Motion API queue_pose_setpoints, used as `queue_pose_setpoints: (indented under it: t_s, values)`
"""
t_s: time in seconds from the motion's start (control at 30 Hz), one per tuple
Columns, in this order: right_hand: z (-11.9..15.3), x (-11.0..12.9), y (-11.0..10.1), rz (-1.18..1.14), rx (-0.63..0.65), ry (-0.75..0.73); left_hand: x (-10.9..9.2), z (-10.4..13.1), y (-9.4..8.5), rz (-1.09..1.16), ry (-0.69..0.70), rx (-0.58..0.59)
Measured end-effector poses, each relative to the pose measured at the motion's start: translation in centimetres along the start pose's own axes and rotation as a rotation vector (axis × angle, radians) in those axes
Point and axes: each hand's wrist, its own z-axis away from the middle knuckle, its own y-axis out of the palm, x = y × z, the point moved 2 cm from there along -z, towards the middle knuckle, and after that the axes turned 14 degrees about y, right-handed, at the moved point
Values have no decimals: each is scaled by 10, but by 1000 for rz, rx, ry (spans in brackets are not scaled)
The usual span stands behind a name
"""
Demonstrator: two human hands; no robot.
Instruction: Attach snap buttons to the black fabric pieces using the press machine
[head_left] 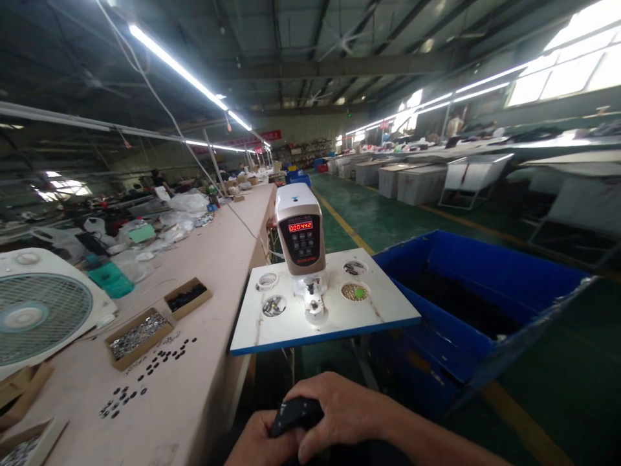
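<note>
Across the green floor [391, 223], a machine [299, 204] and blue bin [514, 265] stand beyond hands [257, 441] [342, 409] clasping a black object [297, 411].

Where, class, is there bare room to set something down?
Free: the long table, right of the box of dark pieces; the small table, right of the gold pieces. Crowded: from the fan to the loose discs.

Tube lights [178, 66] and windows [563, 74] glare; dim far areas seem blurred.
</note>
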Motion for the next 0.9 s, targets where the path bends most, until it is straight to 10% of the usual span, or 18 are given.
queue_pose_setpoints:
  t_s: [0.37, 0.9]
  values:
    - [4, -58, -29, -291, 71, 251, -25, -40, 26, 127, -16, 144]
    - [-51, -86, -86, -814, 0, 393, -47, -162, -8, 167, -125, 231]
